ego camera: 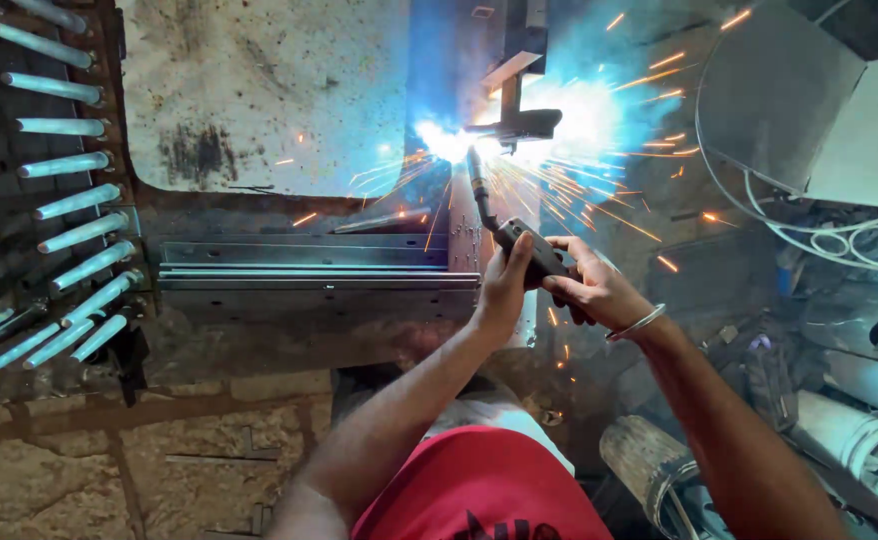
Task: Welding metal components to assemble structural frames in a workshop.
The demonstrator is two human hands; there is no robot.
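I see the welding torch (519,245) gripped in both hands, its tip at the bright arc just below a dark metal bracket (519,122). My left hand (504,290) wraps the handle from the left; my right hand (594,290) is closed around it from the right. Sparks (559,190) fly around the torch. Left of the torch lie stacked steel bars (309,268), and farther left a row of pale rods (69,200).

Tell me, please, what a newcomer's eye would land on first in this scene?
First, the blue-white arc at top centre, throwing orange sparks down and to the right. Just below it, the left hand and right hand together grip the torch, whose neck reaches up to the glare. At far left, a row of pale rods sticks out from a dark frame.
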